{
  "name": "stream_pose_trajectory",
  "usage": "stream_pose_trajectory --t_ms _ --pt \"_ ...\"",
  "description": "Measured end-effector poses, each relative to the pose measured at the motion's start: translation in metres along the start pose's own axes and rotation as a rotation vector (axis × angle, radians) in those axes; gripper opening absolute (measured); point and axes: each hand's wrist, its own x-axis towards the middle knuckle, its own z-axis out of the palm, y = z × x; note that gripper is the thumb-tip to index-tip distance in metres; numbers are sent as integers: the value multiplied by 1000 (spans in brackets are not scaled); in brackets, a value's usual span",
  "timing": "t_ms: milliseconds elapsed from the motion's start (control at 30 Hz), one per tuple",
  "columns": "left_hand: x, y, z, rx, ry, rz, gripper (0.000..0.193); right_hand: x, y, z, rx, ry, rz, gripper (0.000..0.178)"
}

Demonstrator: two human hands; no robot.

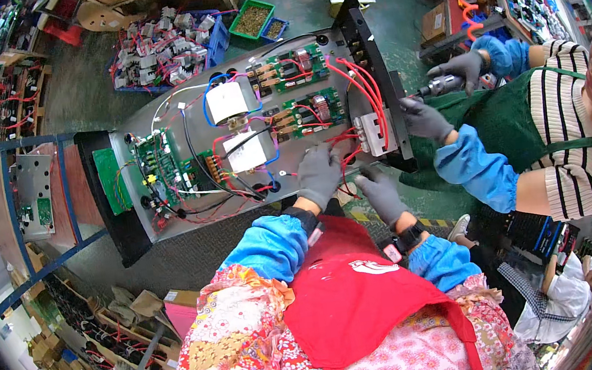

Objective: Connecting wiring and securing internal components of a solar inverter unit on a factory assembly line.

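A grey metal chassis (197,101) with black end panels lies before me, fitted with green circuit boards (315,112), white box-shaped parts (227,103) and many wires. My left hand (318,176), in a grey glove, is at the chassis's near edge, its fingers closed around the red wires (345,155) by a white terminal block (376,134). Just to the right, my right hand (384,195), also gloved, reaches up beside these wires with its fingers stretched out. It holds nothing that I can see. My left fingertips partly cover the wires.
On the right, a co-worker's gloved hands (427,121) hold a power screwdriver (443,85) against the black end panel (393,99). Behind the chassis stand a blue crate (218,43) of white parts and a green bin (253,18) of small hardware. A blue-framed rack (68,191) stands left.
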Motion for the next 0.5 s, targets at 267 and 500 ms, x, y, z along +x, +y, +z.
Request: stream_pose_trajectory --t_ms 267,500 --pt "18 7 -19 429 25 146 36 19 -4 42 -779 85 -20 49" --pt "24 3 -10 185 -109 -87 28 -10 0 7 -202 -90 -214 22"
